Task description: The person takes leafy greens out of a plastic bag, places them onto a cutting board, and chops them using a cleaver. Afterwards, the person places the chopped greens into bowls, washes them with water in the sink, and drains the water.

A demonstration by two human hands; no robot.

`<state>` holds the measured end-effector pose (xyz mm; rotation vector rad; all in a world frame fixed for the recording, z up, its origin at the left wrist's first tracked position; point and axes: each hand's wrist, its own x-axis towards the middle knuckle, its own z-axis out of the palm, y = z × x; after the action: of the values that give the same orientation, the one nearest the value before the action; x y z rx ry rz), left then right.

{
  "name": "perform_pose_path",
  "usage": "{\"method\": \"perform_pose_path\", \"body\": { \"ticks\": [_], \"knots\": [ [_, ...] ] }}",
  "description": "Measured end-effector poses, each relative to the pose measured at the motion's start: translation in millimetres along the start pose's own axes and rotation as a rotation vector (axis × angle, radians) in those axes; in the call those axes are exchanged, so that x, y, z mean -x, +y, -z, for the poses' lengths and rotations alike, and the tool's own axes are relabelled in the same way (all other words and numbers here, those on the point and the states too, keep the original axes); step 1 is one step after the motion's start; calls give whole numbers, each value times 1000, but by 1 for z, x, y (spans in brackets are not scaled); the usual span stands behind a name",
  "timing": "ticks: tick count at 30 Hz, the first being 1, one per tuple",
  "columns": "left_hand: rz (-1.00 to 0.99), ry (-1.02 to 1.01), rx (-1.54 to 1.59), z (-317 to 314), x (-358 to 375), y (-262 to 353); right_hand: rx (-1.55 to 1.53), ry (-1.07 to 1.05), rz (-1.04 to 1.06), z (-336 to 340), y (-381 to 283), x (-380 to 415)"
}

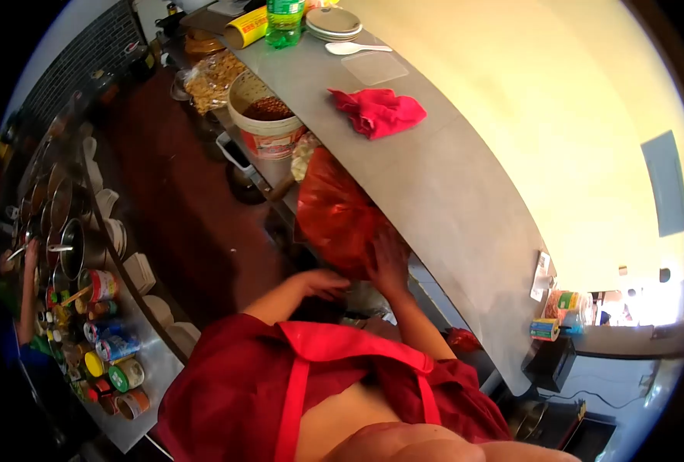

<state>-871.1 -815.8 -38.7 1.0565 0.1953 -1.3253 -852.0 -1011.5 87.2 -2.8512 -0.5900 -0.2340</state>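
Observation:
A bulging red plastic bag (334,212) sits beneath the edge of the metal counter (442,177). My right hand (389,266) rests against the bag's near side, its fingers spread over the plastic and partly in shadow. Just left of it, below the bag, is my left hand (326,284), with fingers stretched out and nothing visible in them. Pale, crumpled plastic (366,302) shows dimly between my forearms. What the bag contains cannot be made out.
Beyond the bag stands a white bucket (269,142) of reddish-brown contents. A red cloth (380,112), a white spoon (357,48) and stacked plates (334,23) lie on the counter. Jars and cans (118,346) crowd the left counter, where another person's arm (30,285) reaches in.

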Motion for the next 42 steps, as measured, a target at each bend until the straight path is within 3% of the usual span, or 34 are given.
{"method": "perform_pose_path", "body": {
  "ticks": [1, 3, 5, 7, 9, 12, 15, 18, 20, 22, 24, 26, 29, 32, 35, 42],
  "knots": [
    [83, 3, -61, 25, 16, 6, 2, 8, -22, 5, -2, 4],
    [-430, 250, -10, 19, 93, 47, 10, 28, -46, 19, -7, 7],
    [-839, 475, 434, 24, 99, 66, -116, 161, -263, 11, 0, 21],
    [-738, 421, 329, 5, 127, 108, -386, 265, -514, -7, 7, 33],
    [-942, 263, 173, 7, 96, 120, -800, 337, -801, -25, 15, 34],
    [-1030, 564, -72, 1, 74, 125, -1253, 344, -698, -1, 8, 24],
    [-1154, 627, 5, 1, 49, 117, -1078, 302, -646, -20, 46, 20],
    [-1087, 817, -120, -9, 45, 116, -1133, 303, -669, -33, 62, 5],
    [-1235, 835, -283, 23, -6, 104, -1139, 301, -653, -35, 65, -5],
    [-973, 898, -506, 38, -12, 95, -1115, 310, -645, -35, 66, -8],
    [-823, 802, -505, 10, 34, 111, -1082, 321, -627, -34, 65, -14],
    [-1048, 848, -365, 5, 40, 108, -1042, 323, -627, -29, 64, -12],
    [-1225, 852, -393, 8, 52, 112, -995, 337, -625, -26, 64, -8],
    [-1294, 783, -369, 10, 57, 115, -953, 337, -615, -25, 62, -4],
    [-1094, 832, -395, 1, 77, 116, -922, 328, -602, -25, 59, -1],
    [-942, 920, -362, 4, 80, 105, -876, 326, -550, -14, 57, 15]
  ]
}}
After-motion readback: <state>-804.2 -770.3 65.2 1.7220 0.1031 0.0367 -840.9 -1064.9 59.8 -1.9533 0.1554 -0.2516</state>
